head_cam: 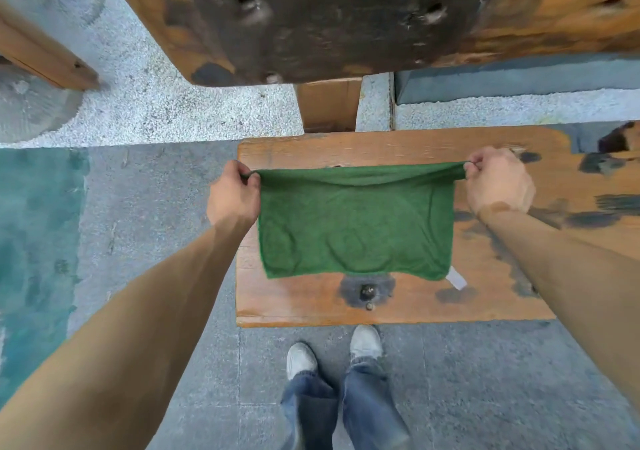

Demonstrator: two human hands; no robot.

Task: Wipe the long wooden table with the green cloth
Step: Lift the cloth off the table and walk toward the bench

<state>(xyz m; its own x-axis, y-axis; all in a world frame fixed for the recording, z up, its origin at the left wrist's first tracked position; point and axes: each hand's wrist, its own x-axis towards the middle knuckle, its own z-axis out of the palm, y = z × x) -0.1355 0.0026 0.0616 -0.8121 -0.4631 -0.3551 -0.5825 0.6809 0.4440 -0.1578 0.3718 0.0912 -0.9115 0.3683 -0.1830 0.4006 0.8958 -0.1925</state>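
The soft green square cloth (356, 222) is held up flat and spread wide in front of the person. Its top left corner is pinched by the left hand (233, 195), and its top right corner is pinched by the right hand (497, 181). A low brown wooden bench (311, 307) is seen under the cloth. The long dark wooden table (346, 19) is seen further away, not touched by the cloth. A brown cardboard box (329, 104) is seen under the table; what is inside cannot be told.
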